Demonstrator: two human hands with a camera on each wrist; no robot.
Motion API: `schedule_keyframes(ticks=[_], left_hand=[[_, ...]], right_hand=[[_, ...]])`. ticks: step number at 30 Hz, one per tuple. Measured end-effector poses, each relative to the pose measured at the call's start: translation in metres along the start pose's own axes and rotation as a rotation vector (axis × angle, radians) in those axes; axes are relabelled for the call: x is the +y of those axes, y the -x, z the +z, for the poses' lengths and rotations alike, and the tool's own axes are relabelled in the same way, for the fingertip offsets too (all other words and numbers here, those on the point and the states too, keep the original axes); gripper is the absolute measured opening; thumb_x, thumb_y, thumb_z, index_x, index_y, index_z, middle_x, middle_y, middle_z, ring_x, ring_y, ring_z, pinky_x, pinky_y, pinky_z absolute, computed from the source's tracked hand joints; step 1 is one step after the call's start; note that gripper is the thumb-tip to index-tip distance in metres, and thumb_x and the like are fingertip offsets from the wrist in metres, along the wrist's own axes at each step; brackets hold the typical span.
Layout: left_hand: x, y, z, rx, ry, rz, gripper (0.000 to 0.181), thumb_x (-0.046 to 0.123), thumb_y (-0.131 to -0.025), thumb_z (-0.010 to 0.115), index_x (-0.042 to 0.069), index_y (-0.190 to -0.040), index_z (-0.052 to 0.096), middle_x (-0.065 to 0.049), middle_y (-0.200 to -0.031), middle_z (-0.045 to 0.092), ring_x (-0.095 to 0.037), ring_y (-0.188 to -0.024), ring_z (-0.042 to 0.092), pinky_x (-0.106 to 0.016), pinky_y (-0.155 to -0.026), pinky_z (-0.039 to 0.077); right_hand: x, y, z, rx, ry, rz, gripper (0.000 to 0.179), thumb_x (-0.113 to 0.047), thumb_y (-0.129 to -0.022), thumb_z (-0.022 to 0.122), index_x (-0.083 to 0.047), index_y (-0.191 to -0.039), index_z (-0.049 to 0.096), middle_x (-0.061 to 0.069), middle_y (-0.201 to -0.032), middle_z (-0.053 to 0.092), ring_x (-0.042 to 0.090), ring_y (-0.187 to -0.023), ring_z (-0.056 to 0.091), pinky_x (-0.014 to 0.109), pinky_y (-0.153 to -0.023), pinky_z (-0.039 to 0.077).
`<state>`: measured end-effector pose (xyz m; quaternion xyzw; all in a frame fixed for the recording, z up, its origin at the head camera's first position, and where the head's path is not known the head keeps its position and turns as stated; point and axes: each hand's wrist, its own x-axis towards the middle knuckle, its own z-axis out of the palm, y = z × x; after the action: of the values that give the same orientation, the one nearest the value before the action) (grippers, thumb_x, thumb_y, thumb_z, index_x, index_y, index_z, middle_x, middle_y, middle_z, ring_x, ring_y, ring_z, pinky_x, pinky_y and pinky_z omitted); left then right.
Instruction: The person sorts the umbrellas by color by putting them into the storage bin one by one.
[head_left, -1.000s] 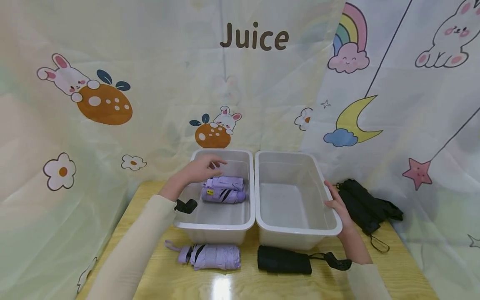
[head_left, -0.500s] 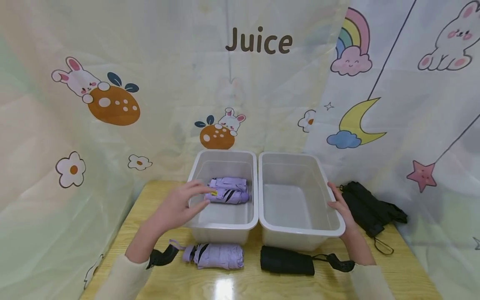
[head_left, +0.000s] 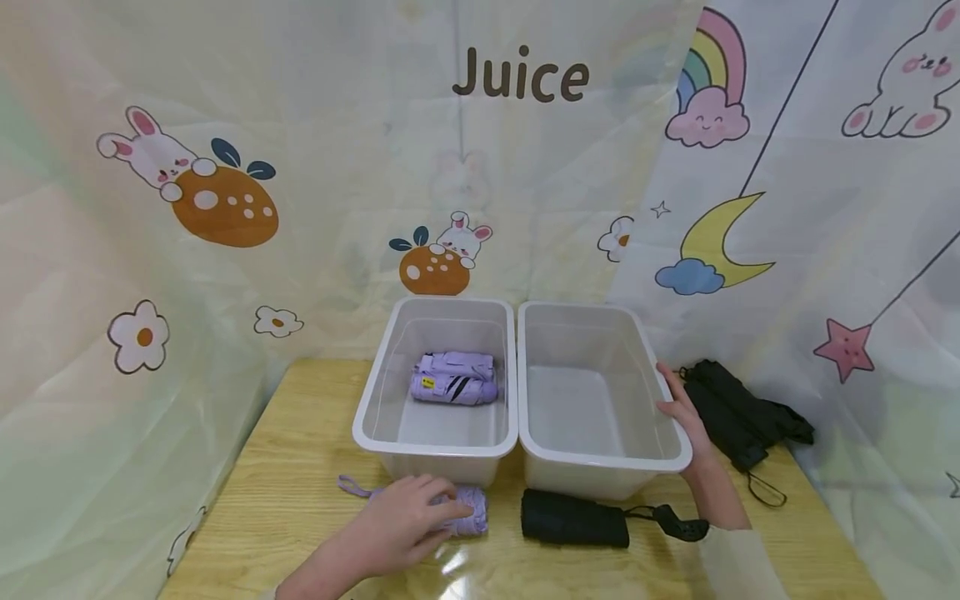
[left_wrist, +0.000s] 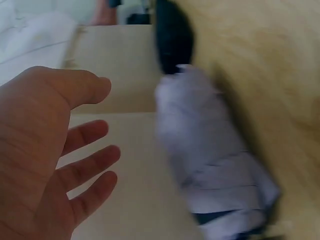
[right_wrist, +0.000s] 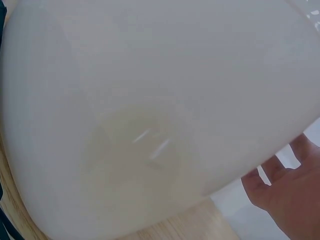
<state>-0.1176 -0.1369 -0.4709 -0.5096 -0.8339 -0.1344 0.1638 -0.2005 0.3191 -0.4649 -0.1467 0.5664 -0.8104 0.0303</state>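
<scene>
Head view: a lavender folded umbrella (head_left: 476,510) lies on the tabletop (head_left: 285,467) before the left bin (head_left: 435,451), the left hand (head_left: 405,523) hovering right over it, grip spread, thumb and fingers apart. Two lavender umbrellas (head_left: 455,389) sit inside that bin; the right hand (head_left: 692,427) has its grip clamped on the right bin's (head_left: 600,461) rim, a black folded umbrella (head_left: 573,518) in front.

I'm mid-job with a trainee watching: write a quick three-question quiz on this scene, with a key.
1. What color is the umbrella nearest the left hand?
2. True or false: the right hand touches the right bin.
3. Where does the black umbrella nearest the person lie?
A) Inside the left bin
B) In front of the right bin
C) Behind both bins

Key: 1. Purple. 2. True. 3. B.
</scene>
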Motion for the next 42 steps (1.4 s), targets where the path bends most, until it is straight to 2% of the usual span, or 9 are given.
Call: schedule_keyframes(ticks=[10,13,17,23,29,32,35,38,42], left_hand=[[-0.007,0.025,0.044,-0.155,-0.173,-0.126,0.072,0.048,-0.082,0.073,0.018,-0.143,0.048,-0.002,-0.129,0.055,-0.024,-0.114,0.052,-0.044,-0.086,0.048],[-0.005,0.027,0.056,-0.142,-0.200,-0.146,0.080,0.052,-0.077,0.074,0.018,-0.145,0.046,-0.005,-0.128,0.053,-0.026,-0.111,0.051,-0.046,-0.087,0.045],[-0.003,0.029,0.067,-0.123,-0.168,-0.153,0.082,0.052,-0.073,0.076,0.024,-0.144,0.047,-0.006,-0.123,0.051,-0.026,-0.105,0.048,-0.047,-0.089,0.041],[-0.006,0.041,0.066,-0.182,-0.120,-0.171,0.079,0.055,-0.075,0.074,0.040,-0.146,0.042,-0.005,-0.114,0.055,-0.025,-0.101,0.051,-0.046,-0.087,0.043],[-0.016,0.053,0.055,-0.237,-0.151,-0.228,0.082,0.058,-0.077,0.071,0.037,-0.149,0.038,-0.003,-0.110,0.060,-0.023,-0.093,0.057,-0.040,-0.069,0.049],[-0.021,0.059,0.055,-0.250,-0.129,-0.232,0.088,0.058,-0.076,0.072,0.037,-0.152,0.031,-0.003,-0.111,0.060,-0.023,-0.093,0.058,-0.038,-0.062,0.049],[-0.027,0.067,0.059,-0.259,-0.070,-0.212,0.094,0.056,-0.074,0.074,0.038,-0.153,0.026,-0.001,-0.113,0.059,-0.021,-0.096,0.056,-0.037,-0.064,0.049],[-0.035,0.072,0.063,-0.245,0.046,-0.223,0.096,0.052,-0.071,0.078,0.035,-0.152,0.030,0.000,-0.118,0.057,-0.018,-0.101,0.055,-0.037,-0.073,0.050],[-0.047,0.070,0.063,-0.202,0.218,-0.289,0.094,0.044,-0.065,0.083,0.033,-0.148,0.040,0.001,-0.128,0.053,-0.015,-0.109,0.053,-0.037,-0.084,0.049]], right_hand=[[0.005,0.001,0.001,-0.005,-0.004,0.002,0.058,0.001,-0.104,0.019,-0.015,-0.157,0.004,0.006,-0.149,0.020,0.020,-0.120,0.042,0.033,-0.089,0.047],[0.006,0.001,0.002,-0.002,-0.016,-0.004,0.058,0.001,-0.104,0.019,-0.015,-0.157,0.005,0.007,-0.149,0.021,0.019,-0.120,0.044,0.033,-0.089,0.048],[0.006,0.002,0.003,0.004,-0.029,-0.013,0.057,0.001,-0.104,0.019,-0.014,-0.157,0.005,0.007,-0.148,0.022,0.019,-0.118,0.045,0.032,-0.088,0.048],[0.007,0.004,0.005,0.010,-0.015,-0.008,0.057,0.001,-0.104,0.019,-0.014,-0.157,0.006,0.007,-0.147,0.023,0.018,-0.118,0.044,0.032,-0.088,0.048],[0.006,0.001,0.005,0.008,-0.018,-0.022,0.056,0.000,-0.104,0.020,-0.013,-0.157,0.008,0.008,-0.148,0.022,0.020,-0.119,0.043,0.032,-0.089,0.048],[0.007,0.001,0.003,0.004,-0.040,-0.030,0.056,0.001,-0.104,0.020,-0.013,-0.157,0.010,0.009,-0.147,0.025,0.019,-0.117,0.045,0.032,-0.088,0.049],[0.008,0.003,0.002,-0.003,-0.073,-0.031,0.056,0.002,-0.103,0.018,-0.013,-0.156,0.010,0.007,-0.144,0.029,0.016,-0.113,0.048,0.031,-0.086,0.050],[0.008,0.003,0.001,-0.005,-0.094,-0.029,0.056,0.003,-0.103,0.017,-0.013,-0.156,0.010,0.007,-0.142,0.032,0.015,-0.110,0.050,0.030,-0.084,0.050],[0.004,-0.002,0.001,0.010,-0.081,-0.034,0.055,0.001,-0.103,0.018,-0.013,-0.156,0.010,0.007,-0.144,0.029,0.016,-0.113,0.047,0.030,-0.085,0.050]])
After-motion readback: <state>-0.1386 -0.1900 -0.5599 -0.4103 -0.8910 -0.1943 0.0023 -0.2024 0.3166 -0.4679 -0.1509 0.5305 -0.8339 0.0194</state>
